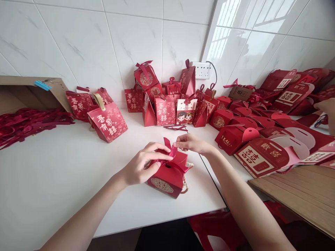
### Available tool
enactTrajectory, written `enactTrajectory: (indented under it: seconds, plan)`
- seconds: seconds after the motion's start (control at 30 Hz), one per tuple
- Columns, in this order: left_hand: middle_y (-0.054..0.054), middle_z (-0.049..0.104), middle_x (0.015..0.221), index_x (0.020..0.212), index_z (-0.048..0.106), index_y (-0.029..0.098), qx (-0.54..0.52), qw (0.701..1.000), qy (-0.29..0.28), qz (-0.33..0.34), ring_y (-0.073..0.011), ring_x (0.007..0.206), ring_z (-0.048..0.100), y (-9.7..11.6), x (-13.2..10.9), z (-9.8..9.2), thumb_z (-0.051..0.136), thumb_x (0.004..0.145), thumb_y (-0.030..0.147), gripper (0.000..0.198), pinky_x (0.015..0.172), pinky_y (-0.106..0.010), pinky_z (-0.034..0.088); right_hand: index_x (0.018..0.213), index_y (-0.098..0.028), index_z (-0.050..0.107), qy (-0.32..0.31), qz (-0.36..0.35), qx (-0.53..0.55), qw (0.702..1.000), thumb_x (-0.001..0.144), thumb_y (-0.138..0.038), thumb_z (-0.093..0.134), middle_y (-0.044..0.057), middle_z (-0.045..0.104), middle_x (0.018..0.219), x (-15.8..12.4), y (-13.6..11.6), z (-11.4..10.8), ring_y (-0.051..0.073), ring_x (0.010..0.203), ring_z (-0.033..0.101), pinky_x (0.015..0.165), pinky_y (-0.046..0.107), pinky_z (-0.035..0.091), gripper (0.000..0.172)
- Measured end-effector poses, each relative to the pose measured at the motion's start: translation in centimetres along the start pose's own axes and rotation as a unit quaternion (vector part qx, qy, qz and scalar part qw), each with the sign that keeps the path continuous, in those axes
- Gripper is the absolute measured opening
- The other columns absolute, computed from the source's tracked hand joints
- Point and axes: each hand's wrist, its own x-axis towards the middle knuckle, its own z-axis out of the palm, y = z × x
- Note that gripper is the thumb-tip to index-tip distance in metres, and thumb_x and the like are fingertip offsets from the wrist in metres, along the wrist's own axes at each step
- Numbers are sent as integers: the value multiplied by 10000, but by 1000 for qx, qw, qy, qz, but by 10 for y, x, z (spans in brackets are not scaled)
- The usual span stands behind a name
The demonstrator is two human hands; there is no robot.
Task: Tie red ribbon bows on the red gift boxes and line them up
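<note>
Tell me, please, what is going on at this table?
A person's two bare hands are working on a shiny dark-red ribbon atop a red cardboard box with a round gold emblem. The right hand pinches the ribbon, while the left hand reaches over the box with its fingers at the ribbon; they partly hide the knot area. The box stands on a smooth white table, with upright printed red paper gift boxes farther back.

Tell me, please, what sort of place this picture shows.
Probably a small workroom or home corner for preparing gift boxes: many decorated red boxes stand on a white table by a tiled wall, and an open carton at the left contains red ribbons.
</note>
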Motion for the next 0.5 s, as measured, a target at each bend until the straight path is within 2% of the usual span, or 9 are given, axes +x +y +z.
enactTrajectory:
  seconds: [0.1,0.17,0.23,0.3,0.4,0.5]
  plan:
    - [-72,609,1123,1006,686,211,41,998,43,13,-241,1071,505,1,0,6,421,811,157,334,960,-411,428,677,-174,508,92,0,-21,996,616,-674,660,-62,425,526,-3,-4,1,78,498,355,497,249,268,527]
    - [-71,609,1099,1001,678,205,77,993,86,8,-237,1048,511,1,0,11,418,818,167,321,944,-404,430,663,-187,472,130,-9,-8,992,654,-706,604,-63,399,530,-6,-7,-1,78,493,347,494,252,268,536]
    - [-73,605,1083,1004,667,198,127,983,135,-14,-241,1039,509,1,1,14,419,825,178,307,941,-415,417,597,-193,428,113,-17,21,993,687,-742,535,-65,350,513,-9,-10,-2,73,474,324,489,257,264,567]
    - [-74,598,1077,1001,659,198,178,968,172,-46,-251,1044,504,0,2,14,421,827,189,294,949,-444,391,552,-186,445,64,-16,35,997,698,-790,457,-60,332,486,-11,-12,0,76,455,330,483,265,269,621]
    - [-75,583,1081,996,654,198,209,958,186,-68,-261,1069,495,-2,3,13,413,833,206,291,965,-469,360,538,-173,494,21,-17,39,999,696,-824,396,-47,350,461,-12,-15,10,83,443,342,477,269,271,677]
    - [-74,571,1087,1003,646,200,197,960,185,-68,-252,1091,486,-3,3,11,398,842,210,296,980,-460,353,539,-179,447,13,-40,54,998,747,-753,448,-47,380,488,-14,-19,20,71,455,315,481,259,256,611]
